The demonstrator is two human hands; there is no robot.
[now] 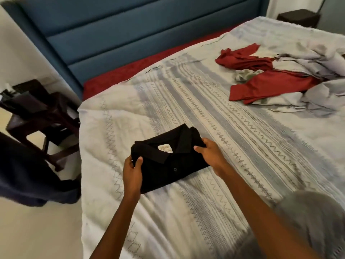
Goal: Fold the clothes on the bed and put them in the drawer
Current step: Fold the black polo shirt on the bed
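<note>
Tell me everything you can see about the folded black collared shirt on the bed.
The folded black collared shirt looks like soft knit fabric, folded into a compact rectangle, collar up, showing a pale neck label and one dark button. It lies flat near the bed's left edge on the white-and-grey patterned bedspread. The left hand grips its near-left edge and the right hand grips its right side.
</note>
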